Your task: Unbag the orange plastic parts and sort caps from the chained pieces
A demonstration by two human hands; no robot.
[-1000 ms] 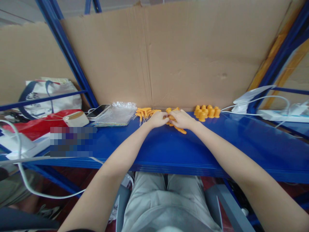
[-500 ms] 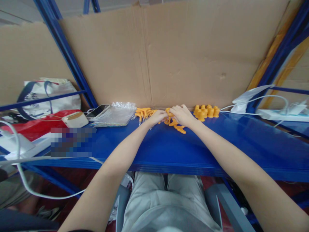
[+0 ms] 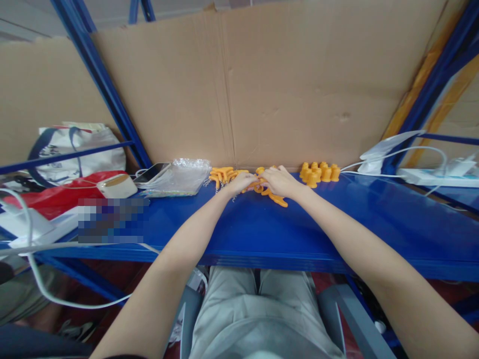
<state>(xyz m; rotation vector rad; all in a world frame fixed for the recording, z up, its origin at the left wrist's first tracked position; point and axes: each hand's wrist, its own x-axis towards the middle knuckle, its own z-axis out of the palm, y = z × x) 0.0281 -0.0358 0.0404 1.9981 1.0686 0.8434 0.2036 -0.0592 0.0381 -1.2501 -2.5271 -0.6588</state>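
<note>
My left hand (image 3: 242,183) and my right hand (image 3: 280,182) meet over the blue shelf, fingers bent inward. Between their fingertips is a small orange plastic piece (image 3: 258,184), partly hidden, and both hands are closed on it. Just below my right hand lies another curved orange piece (image 3: 278,200). Left of my left hand is a pile of branching orange plastic pieces (image 3: 223,174) with thin metal chains (image 3: 220,188) trailing from them. On the other side, beyond my right hand, stands a cluster of orange knobbed plastic pieces (image 3: 320,174).
A cardboard sheet (image 3: 292,85) closes off the back of the blue shelf (image 3: 254,234). Clear plastic bags (image 3: 181,178), a phone (image 3: 152,172), a white box (image 3: 117,185) and a red bag (image 3: 71,189) lie left. White cables and a power strip (image 3: 430,177) are at right.
My right hand has turned slightly, its fingers now lower and closer to my left hand. My left hand has barely moved, and the piles at the sides are unchanged.
</note>
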